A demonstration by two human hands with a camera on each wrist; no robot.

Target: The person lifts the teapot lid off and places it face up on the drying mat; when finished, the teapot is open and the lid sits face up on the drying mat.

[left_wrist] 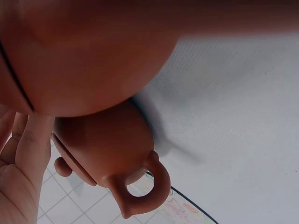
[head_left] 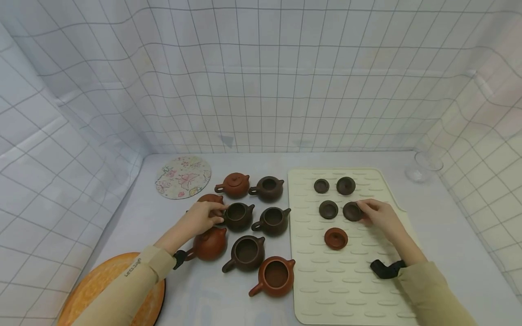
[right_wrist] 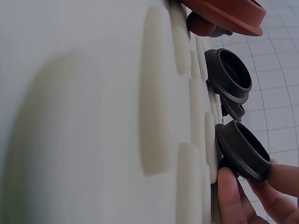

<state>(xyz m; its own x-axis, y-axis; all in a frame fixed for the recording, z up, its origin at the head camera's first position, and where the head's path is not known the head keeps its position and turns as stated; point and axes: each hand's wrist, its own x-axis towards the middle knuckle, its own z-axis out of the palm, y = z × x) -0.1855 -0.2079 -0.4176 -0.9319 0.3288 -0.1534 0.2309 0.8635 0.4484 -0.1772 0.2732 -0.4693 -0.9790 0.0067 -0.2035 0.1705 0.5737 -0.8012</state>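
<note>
My right hand (head_left: 379, 217) pinches a dark brown teapot lid (head_left: 352, 211) at its edge. That lid (right_wrist: 240, 149) lies upturned, low over the cream mat, with thumb and fingertips at its rim and knob. Across the table my left hand (head_left: 201, 217) has thumb and fingers around the handle side of a lidless dark brown teapot (head_left: 239, 217). Beneath and beside this hand stand lidded reddish teapots (head_left: 210, 244), one partly hidden behind it. Two reddish teapots fill much of the left wrist view, the farther teapot (left_wrist: 107, 144) showing its handle; the dark teapot is hidden there.
Several more teapots, dark (head_left: 247, 254) and reddish (head_left: 276, 277), stand left of the ridged cream mat (head_left: 318, 290). More upturned lids (head_left: 328, 209) and a reddish lid (head_left: 336, 238) lie on it. A floral round mat (head_left: 183, 177), orange round board (head_left: 118, 262) and clear glass (head_left: 428, 161) lie around.
</note>
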